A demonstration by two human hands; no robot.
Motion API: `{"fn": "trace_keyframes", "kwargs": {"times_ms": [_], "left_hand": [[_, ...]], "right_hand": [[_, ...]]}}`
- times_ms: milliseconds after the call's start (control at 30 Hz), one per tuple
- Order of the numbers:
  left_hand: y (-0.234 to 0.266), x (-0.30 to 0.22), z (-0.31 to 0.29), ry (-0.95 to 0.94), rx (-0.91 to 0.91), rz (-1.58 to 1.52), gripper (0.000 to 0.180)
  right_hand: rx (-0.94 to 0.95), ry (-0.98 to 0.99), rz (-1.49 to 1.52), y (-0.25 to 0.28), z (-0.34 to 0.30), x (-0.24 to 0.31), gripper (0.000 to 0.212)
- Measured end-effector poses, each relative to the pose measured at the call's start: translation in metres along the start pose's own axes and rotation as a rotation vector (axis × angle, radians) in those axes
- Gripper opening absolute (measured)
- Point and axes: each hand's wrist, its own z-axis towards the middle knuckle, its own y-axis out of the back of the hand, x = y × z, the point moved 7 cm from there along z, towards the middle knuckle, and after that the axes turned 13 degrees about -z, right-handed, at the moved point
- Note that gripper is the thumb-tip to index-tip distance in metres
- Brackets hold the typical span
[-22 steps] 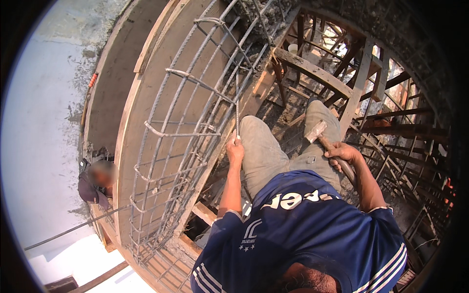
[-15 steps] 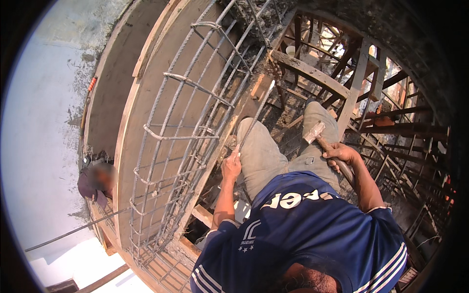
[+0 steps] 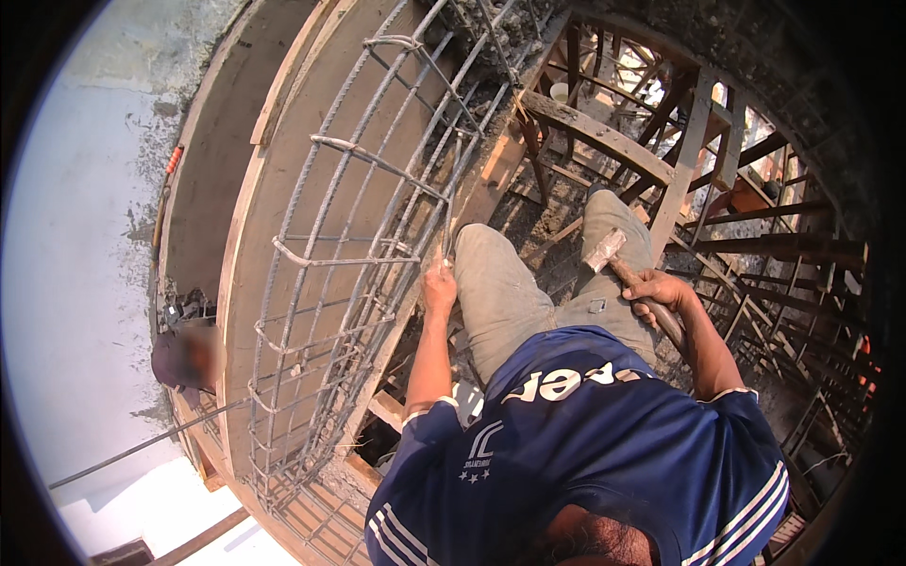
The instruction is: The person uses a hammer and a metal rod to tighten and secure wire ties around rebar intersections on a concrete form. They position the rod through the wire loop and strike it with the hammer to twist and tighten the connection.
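Observation:
My right hand is wrapped round the wooden handle of a hammer. Its pale, dusty head rests over or just above my right thigh. My left hand is closed on a thin metal rod, beside my left knee. The rod points away from me and lies close along the near side of a rebar cage, so its far end is hard to tell from the bars. Whether the rod touches the cage I cannot tell.
A tall plywood form panel stands behind the cage on the left. Another person is beyond it. Wooden beams and many props fill the right, with gaps between them. A loose bar juts out at lower left.
My left hand has moved left and slightly away from me, swinging the rod from over my knee to the cage. My right hand and the hammer have barely moved.

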Motion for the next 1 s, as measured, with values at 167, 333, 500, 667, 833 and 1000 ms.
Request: {"fn": "trace_keyframes", "kwargs": {"times_ms": [167,333,500,667,833,1000], "left_hand": [[0.004,-0.039,-0.021,-0.177,0.225,0.054,0.04],[0.019,-0.044,-0.057,-0.114,0.092,-0.114,0.041],[0.03,-0.05,-0.059,0.03,0.057,-0.12,0.039],[-0.009,-0.014,-0.02,0.384,0.005,-0.331,0.037],[-0.012,-0.005,-0.01,0.352,0.009,-0.254,0.033],[0.001,-0.039,-0.012,-0.074,0.082,-0.014,0.037]], "right_hand": [[-0.052,0.022,-0.02,-0.008,-0.005,0.002,0.027],[-0.056,0.046,-0.009,-0.011,0.001,0.003,0.028],[-0.06,0.021,0.016,-0.005,-0.002,-0.007,0.026],[-0.042,0.01,-0.042,-0.009,0.0,0.001,0.026],[-0.047,0.032,0.009,-0.004,0.002,-0.008,0.024],[-0.033,0.006,-0.072,-0.002,-0.001,-0.003,0.023]]}}
